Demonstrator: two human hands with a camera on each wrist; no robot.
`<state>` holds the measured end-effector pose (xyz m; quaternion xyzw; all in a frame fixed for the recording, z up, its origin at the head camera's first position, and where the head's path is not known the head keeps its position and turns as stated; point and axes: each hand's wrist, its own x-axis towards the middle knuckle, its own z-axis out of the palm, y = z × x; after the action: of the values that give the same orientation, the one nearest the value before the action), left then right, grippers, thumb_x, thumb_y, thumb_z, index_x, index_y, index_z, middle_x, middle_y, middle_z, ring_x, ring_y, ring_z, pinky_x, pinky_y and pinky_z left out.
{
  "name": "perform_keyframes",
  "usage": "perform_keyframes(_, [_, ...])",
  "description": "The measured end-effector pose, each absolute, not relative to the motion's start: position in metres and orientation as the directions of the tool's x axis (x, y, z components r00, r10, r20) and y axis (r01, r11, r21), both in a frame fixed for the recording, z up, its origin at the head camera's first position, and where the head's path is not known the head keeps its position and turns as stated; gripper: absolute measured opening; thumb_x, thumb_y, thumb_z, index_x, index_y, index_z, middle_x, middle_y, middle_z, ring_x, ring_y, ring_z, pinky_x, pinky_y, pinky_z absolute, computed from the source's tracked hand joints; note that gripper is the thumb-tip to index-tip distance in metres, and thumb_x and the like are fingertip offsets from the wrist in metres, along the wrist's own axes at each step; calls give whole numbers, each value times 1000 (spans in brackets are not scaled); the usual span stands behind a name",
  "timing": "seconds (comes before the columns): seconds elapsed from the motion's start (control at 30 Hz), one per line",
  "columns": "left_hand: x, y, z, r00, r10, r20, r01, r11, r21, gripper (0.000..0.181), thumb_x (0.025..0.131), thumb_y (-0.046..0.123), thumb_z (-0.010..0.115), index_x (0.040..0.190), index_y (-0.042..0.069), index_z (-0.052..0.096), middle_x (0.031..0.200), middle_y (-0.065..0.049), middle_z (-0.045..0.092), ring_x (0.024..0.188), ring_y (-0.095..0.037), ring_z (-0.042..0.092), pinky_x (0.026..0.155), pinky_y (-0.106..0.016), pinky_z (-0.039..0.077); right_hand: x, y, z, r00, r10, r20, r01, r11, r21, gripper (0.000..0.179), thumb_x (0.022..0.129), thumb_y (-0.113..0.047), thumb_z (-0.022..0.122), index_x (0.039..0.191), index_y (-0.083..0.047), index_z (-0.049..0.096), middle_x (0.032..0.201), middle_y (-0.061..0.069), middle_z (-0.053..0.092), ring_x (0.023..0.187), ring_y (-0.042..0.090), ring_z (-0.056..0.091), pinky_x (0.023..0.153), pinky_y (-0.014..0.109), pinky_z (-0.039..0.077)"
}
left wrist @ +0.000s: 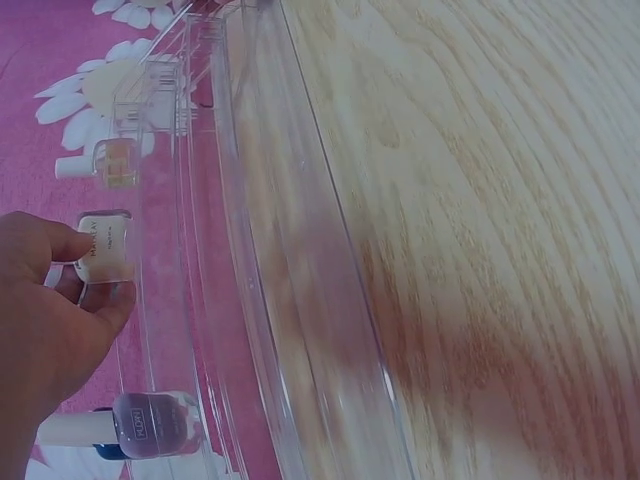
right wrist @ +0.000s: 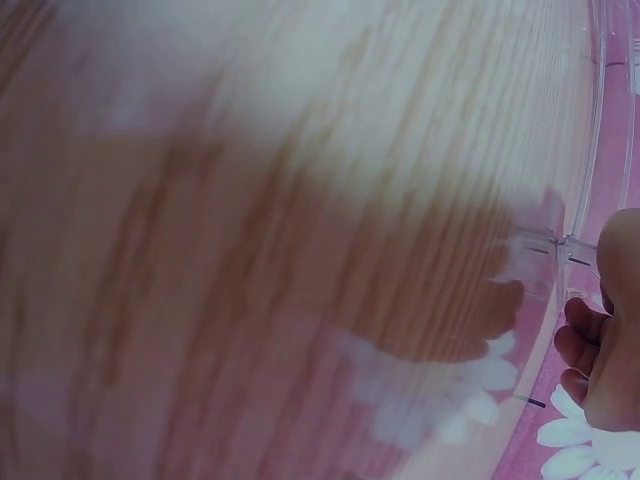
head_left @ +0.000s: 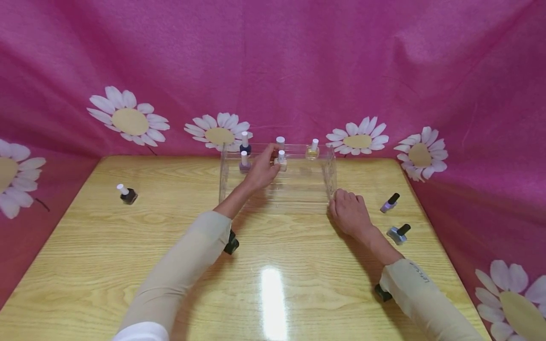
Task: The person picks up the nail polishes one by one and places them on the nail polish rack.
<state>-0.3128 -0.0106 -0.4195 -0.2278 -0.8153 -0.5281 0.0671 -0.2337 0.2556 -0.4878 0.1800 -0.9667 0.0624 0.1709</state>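
Observation:
At the clear acrylic rack (head_left: 222, 176), my left hand (head_left: 261, 171) pinches a cream nail polish bottle (left wrist: 104, 250) with a white cap, thumb and fingers on its sides. The bottle is upright on an upper step. Behind it rises another white cap (head_left: 280, 140), its bottle partly hidden by my fingers. Left of that hand stand a lilac polish (head_left: 245, 166) and a dark blue polish (head_left: 245, 148); a yellowish clear polish (head_left: 313, 152) is to its right. My right hand (head_left: 350, 212) holds the rack's front right corner, fingers curled in the right wrist view.
A black polish (head_left: 129, 196) lies tilted on the wooden table (head_left: 179, 189) at left. On the right lie a purple polish (head_left: 388, 204) and a grey-blue polish (head_left: 397, 235). Dark objects (head_left: 232, 244) show by both forearms. A pink flowered cloth (head_left: 290, 71) hangs behind.

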Motion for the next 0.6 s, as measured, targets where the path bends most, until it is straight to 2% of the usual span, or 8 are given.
perform_keyframes(0.27, [-313, -10, -417, -904, 300, 305, 406, 376, 833, 37, 84, -9, 53, 120, 0, 47, 109, -14, 59, 102, -23, 56, 86, -27, 45, -233, 255, -487, -867, -334, 370, -376, 925, -45, 22, 93, -19, 44, 76, -6, 38, 64, 2, 28, 59, 27, 42, 58, 42, 34])
perform_keyframes(0.6, [-317, -10, -425, -890, 333, 310, 428, 379, 821, 35, 79, -13, 51, 109, 4, 46, 107, -15, 59, 100, -21, 55, 82, -30, 45, -234, 256, -490, -871, -328, 366, -369, 928, -47, 23, 93, -19, 44, 76, -7, 36, 64, 2, 27, 60, 28, 43, 59, 42, 35])
